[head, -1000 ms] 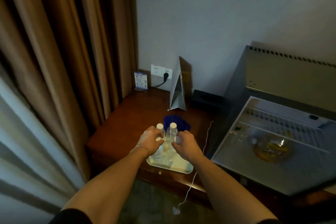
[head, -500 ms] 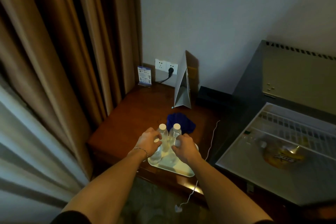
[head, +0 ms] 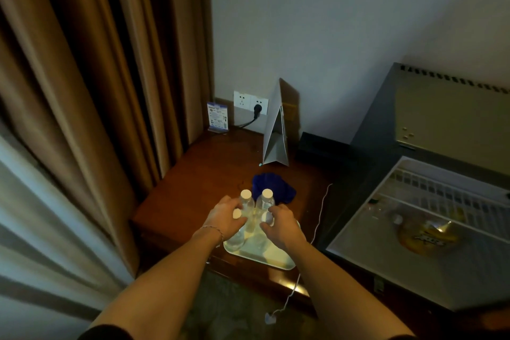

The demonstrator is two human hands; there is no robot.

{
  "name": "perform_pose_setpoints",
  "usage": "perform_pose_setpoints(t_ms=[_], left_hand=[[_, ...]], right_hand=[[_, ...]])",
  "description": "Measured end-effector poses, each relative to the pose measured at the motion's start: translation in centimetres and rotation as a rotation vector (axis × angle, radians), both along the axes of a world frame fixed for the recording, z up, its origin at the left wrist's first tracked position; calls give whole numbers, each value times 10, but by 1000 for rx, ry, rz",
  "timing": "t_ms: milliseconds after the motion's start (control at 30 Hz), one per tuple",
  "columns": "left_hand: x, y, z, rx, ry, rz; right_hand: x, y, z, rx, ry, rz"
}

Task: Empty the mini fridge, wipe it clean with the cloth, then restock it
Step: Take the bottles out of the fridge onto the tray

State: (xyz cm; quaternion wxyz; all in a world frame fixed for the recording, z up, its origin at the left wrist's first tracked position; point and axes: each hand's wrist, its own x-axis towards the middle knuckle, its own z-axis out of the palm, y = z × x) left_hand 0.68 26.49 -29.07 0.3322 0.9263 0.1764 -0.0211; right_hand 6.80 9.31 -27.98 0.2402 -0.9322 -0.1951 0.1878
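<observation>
In the corner of a dim room, brown curtains (head: 82,91) hang at the left and a pale wall (head: 331,22) runs behind. At the right the mini fridge (head: 414,215) lies with its door open; a wire shelf (head: 441,193) shows inside, and beneath it sits a yellow packet (head: 425,237) whose dark lettering is too blurred to read. Beside the fridge stands a dark wooden desk (head: 193,188). On its back part stands a folded grey card (head: 274,130), a small blue-and-white leaflet (head: 217,117) with print too small to read, and a black box (head: 320,146); a double socket (head: 250,102) on the wall holds a black plug. A thin white cable (head: 320,215) trails over the desk's front edge. Near that edge lies a white tray (head: 276,257) holding four clear bottles (head: 266,201) with white caps, standing close together. The blue cloth (head: 276,188) lies crumpled just behind the tray. The left hand (head: 225,219) curls round the left-hand bottles; the right hand (head: 283,225) curls round the right-hand ones.
</observation>
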Motion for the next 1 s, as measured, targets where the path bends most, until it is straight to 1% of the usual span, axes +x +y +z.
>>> perform_pose_setpoints(t_ms=[100,200,333,433,533,633,700,900,1000], left_hand=[[0,-1,1,4,13,25],[1,-3,5,51,75,40],[6,-9,19,241,125,44],[8,-28,33,326,98,70],[17,-54,46,347,41,59],[20,-100,54,352,-7,-20],[19,-137,54,311,-19,-47],[28,-250,51,225,50,-189],[28,-295,56,226,52,-235]], right_hand=[[-3,-7,7,19,-10,7],[-7,-22,14,23,-44,8],[-10,-54,19,-36,-43,-35],[-13,-88,18,-62,-35,-75],[-12,-124,22,-14,4,-132],[-10,-171,26,8,11,-165],[-7,-206,32,-19,-10,-170],[3,-308,44,-81,-100,-245],[0,-343,45,-80,-114,-296]])
